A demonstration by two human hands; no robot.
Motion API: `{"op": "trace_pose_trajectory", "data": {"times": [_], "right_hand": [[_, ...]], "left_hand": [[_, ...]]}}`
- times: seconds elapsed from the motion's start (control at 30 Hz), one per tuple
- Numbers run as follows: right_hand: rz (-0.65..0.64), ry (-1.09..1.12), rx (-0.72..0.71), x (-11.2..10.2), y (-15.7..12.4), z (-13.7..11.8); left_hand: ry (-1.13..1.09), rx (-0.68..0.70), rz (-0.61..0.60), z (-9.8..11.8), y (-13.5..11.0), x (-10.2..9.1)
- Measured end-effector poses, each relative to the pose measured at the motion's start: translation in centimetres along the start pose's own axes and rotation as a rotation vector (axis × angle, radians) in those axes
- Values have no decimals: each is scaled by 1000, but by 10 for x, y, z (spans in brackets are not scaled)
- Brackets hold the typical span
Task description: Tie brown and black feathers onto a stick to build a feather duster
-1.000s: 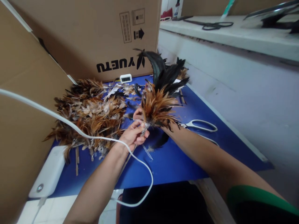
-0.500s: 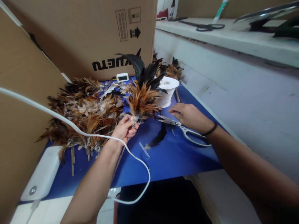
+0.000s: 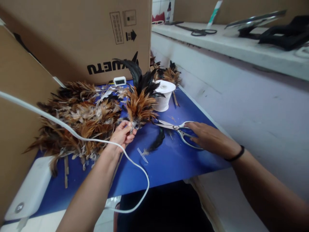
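Observation:
My left hand [image 3: 124, 133] is closed around the base of a feather bundle [image 3: 142, 104], brown feathers below with long black ones at the top. A thin stick runs down from under that hand, partly hidden by the forearm. My right hand [image 3: 205, 135] grips the handles of a pair of scissors [image 3: 178, 127], fingers at the loops. The blades are slightly apart and point left at the bundle's lower edge. Below them a loose black feather [image 3: 156, 141] and a clear plastic strip [image 3: 142, 155] lie on the blue table [image 3: 166, 170].
A heap of brown feathers [image 3: 79, 122] covers the table's left side. Behind the bundle stands a white spool [image 3: 163, 101], near a small digital clock [image 3: 119, 81]. A white cable [image 3: 72, 130] crosses over my left forearm. Cardboard box [image 3: 79, 35] and wall ledge [image 3: 241, 48] border the table.
My right hand has moved from above the scissors onto their handles, and the second loop now shows apart. The left hand keeps its hold on the feather bundle. The view has shifted slightly right.

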State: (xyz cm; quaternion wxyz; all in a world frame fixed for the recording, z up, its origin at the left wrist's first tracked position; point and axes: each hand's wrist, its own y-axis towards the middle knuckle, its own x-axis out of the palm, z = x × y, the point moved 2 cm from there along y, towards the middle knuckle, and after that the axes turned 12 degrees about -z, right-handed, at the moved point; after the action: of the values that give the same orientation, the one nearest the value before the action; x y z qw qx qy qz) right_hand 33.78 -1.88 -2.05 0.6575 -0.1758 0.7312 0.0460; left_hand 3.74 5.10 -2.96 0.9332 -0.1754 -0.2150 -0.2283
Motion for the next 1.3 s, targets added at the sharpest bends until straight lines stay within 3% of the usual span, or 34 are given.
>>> {"op": "trace_pose_trajectory", "data": {"times": [0.17, 0.3, 0.47, 0.57, 0.83, 1.1, 1.2, 1.3], "right_hand": [[-28, 152, 34, -2, -7, 3], [-43, 358, 162, -3, -38, 17], [70, 701, 153, -9, -78, 26], [117, 730, 156, -21, -78, 15], [-183, 362, -116, -89, -3, -43], [-581, 6, -92, -142, 77, -90], [-645, -122, -60, -150, 97, -98], [-590, -331, -81, -153, 110, -100]], "left_hand": [[16, -7, 28, -1, 0, 2], [74, 11, 48, -5, 1, 2], [164, 38, 64, -12, 2, 4], [212, 40, 58, -16, 2, 8], [406, 33, 22, -31, 0, 20], [558, 83, 54, -38, 2, 23], [614, 89, 65, -40, 3, 23], [636, 85, 73, -41, 4, 23]]}}
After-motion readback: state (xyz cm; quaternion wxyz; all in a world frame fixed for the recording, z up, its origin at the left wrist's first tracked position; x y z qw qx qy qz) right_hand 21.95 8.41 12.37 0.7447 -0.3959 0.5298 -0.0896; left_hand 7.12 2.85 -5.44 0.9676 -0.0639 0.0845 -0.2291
